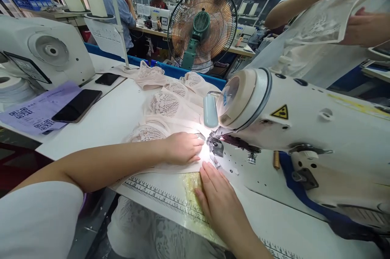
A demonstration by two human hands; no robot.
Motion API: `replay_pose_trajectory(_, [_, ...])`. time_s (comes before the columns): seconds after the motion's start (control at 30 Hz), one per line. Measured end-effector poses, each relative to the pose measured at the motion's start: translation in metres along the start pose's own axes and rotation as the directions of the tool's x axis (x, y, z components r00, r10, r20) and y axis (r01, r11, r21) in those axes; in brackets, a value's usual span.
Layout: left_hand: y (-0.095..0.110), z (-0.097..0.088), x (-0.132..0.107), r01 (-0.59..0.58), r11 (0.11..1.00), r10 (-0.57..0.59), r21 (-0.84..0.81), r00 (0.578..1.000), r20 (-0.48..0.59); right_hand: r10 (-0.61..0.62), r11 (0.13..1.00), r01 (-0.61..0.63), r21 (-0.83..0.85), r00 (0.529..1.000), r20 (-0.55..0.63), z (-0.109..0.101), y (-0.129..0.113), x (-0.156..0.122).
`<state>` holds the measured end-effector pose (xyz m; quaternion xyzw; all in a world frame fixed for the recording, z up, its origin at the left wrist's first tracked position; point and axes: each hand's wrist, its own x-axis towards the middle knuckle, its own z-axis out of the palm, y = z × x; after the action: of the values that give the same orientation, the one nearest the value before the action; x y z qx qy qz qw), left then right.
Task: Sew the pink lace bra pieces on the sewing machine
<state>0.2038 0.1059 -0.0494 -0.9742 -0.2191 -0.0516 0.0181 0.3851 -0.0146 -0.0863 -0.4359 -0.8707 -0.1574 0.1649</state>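
head view: pale lace fabric (164,104) runs from near the table's (118,106) front edge to the sewing machine (304,108); guiding it flat and unstretched should help. the left hand (183,148) rests on it palm-down, fingers bent; whether pinching, i cannot tell. the right hand (219,198) lies near the front edge, fingers straight, gripping nothing.

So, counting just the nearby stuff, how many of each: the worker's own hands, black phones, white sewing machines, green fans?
Worker's hands, left and right: 2
Black phones: 2
White sewing machines: 2
Green fan: 1
Total: 7
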Motion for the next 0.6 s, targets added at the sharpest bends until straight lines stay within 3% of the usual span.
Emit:
replay_pose_trajectory(0.27, [-0.0055, 0.0011, 0.0073, 0.012, 0.999, -0.013, 0.032, 1.0, 0.008, 0.06, 0.998, -0.061, -0.029, 0.998, -0.031, 0.0026, 0.0004, 0.0057])
replay_pose_trajectory(0.6, [0.0019, 0.0005, 0.009, 0.063, 0.998, -0.063, 0.013, 0.998, -0.014, 0.098, 0.995, -0.099, -0.002, 0.992, -0.077, 0.0032, -0.0009, 0.0027])
